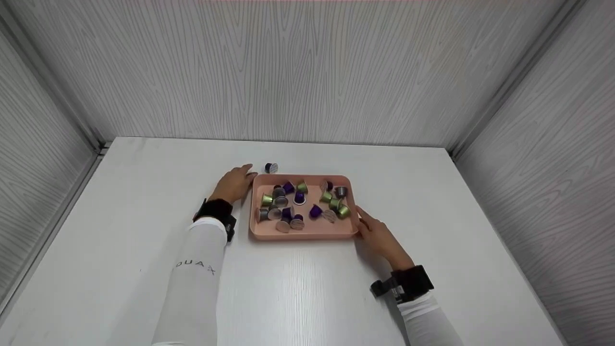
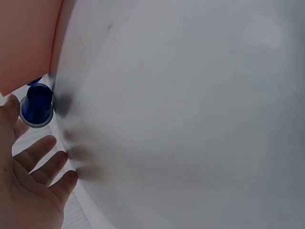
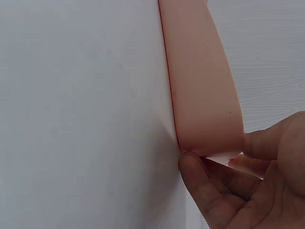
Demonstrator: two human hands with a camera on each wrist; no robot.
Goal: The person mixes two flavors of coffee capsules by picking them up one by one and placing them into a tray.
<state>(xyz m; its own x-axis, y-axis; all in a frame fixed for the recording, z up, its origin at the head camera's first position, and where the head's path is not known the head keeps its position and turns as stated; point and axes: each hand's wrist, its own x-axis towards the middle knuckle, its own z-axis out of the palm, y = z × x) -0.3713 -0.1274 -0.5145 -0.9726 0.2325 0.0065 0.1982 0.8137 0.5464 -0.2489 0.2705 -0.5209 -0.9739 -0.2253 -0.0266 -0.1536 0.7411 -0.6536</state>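
A pink tray point(image 1: 307, 236) lies on the white table, holding several coffee capsules in green, purple and dark grey, some upside down, some on their sides. My left hand point(image 1: 234, 184) is at its far left corner, thumb close to the tray wall. In the left wrist view the fingers point(image 2: 47, 167) are spread loosely, fingertips near the table. Just beyond that corner a dark blue coffee capsule point(image 1: 271, 167) lies on its side outside the tray. My right hand point(image 1: 379, 236) grips the near right corner; in the right wrist view its fingertips curl under the tray's bottom edge.
The white table point(image 1: 298, 293) stretches around the tray on every side. A grey wood-grain panel point(image 1: 288, 72) rises behind it, with similar panels at left point(image 1: 38, 158) and right point(image 1: 538, 144).
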